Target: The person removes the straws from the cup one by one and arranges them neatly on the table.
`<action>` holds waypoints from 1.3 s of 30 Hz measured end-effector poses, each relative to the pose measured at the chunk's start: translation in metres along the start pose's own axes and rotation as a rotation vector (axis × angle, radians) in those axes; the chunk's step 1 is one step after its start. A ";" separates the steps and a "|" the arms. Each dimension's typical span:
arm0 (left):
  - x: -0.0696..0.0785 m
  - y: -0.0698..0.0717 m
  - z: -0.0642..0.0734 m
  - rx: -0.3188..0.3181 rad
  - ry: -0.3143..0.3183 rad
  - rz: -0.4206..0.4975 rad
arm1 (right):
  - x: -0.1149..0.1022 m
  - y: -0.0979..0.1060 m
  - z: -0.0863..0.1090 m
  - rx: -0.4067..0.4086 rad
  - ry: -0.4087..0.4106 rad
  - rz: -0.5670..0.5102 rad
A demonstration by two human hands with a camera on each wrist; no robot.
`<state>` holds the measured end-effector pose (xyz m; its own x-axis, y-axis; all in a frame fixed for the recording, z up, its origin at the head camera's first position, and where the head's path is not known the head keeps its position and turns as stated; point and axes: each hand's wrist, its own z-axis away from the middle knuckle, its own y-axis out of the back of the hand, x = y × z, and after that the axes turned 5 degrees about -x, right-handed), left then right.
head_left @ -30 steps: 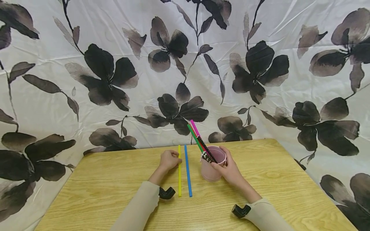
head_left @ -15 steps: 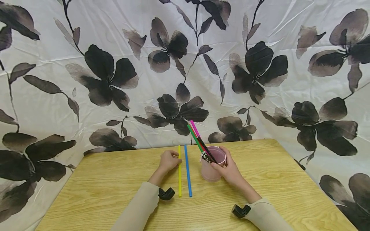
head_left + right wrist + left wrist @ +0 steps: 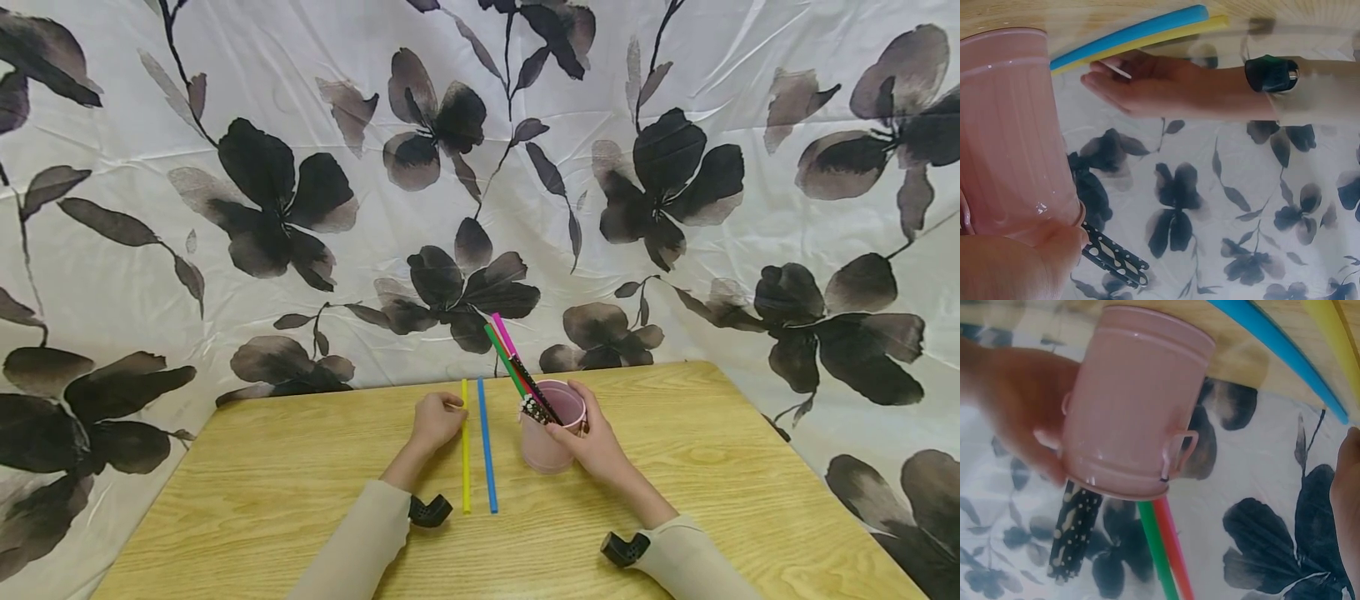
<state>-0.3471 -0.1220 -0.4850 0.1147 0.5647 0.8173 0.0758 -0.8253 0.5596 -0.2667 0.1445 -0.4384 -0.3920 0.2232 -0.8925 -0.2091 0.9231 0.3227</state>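
Note:
My right hand (image 3: 597,442) grips the small pink metal bucket (image 3: 546,452) at its rim, thumb over the near side. Leaning left out of the bucket are a green straw (image 3: 504,354), a pink one (image 3: 504,331), a red one between them, and black straws with white dots (image 3: 1113,259). To the bucket's left a yellow straw (image 3: 466,467) and a blue straw (image 3: 487,458) lie side by side on the table. My left hand (image 3: 437,422) is beside the yellow straw's upper half, fingers loosely bent and fingertips right at its edge.
The wooden table (image 3: 300,467) ends at a back edge just beyond the straws. Behind it hangs a white cloth (image 3: 562,208) printed with dark flowers. A black wrist device (image 3: 431,511) sits at the left sleeve, another (image 3: 626,549) at the right.
The left hand's fingertips have drawn slightly left, from over the yellow straw to its edge. The right hand and bucket keep their place; the whole view shifts very slightly.

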 end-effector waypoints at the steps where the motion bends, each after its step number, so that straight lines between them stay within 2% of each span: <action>1: 0.000 0.001 0.000 0.012 -0.004 -0.016 | 0.000 0.000 0.000 0.000 0.000 0.002; 5: 0.003 0.004 0.000 0.058 -0.032 -0.041 | -0.001 0.001 0.000 0.003 0.006 0.006; 14: 0.024 0.010 0.001 0.099 -0.156 0.065 | -0.001 0.001 0.001 0.005 0.019 0.007; 23: 0.054 0.017 0.012 0.082 -0.290 0.152 | 0.002 0.001 0.002 0.009 0.010 0.000; 27: 0.068 0.019 0.017 0.075 -0.311 0.196 | 0.002 0.000 0.002 0.009 0.003 0.000; 30: 0.077 0.020 0.019 0.062 -0.302 0.230 | 0.002 0.000 0.001 0.004 0.007 0.000; 36: 0.093 0.019 0.017 0.078 -0.335 0.282 | 0.000 -0.001 0.000 -0.003 0.011 0.005; 39: 0.100 0.017 0.017 0.066 -0.343 0.323 | 0.000 0.000 0.000 0.007 0.003 -0.004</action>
<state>-0.3170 -0.0794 -0.3957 0.4625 0.2550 0.8492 0.0435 -0.9631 0.2655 -0.2670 0.1441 -0.4386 -0.3938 0.2183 -0.8929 -0.2046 0.9262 0.3167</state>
